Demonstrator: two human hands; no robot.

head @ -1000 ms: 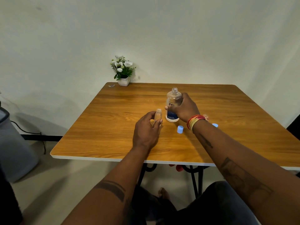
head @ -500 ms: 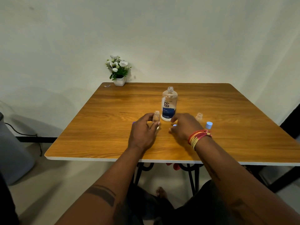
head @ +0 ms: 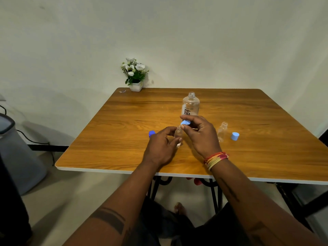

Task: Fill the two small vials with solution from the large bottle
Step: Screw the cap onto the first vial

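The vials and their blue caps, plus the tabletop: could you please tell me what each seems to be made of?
The two vials look like clear plastic or glass; the table shows through them, so I cannot tell which. The blue caps seem matte plastic, opaque and evenly coloured. The table looks like wood-grain laminate: streaked brown top, white edge band.

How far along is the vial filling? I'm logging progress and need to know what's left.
Done, it seems: the large bottle stands uncapped, both vials open. In hand: the left hand holds one vial upright while the right hand pinches a blue cap just above its mouth. Left: the second vial stands open beside its cap; whether either holds solution is too unclear to tell.
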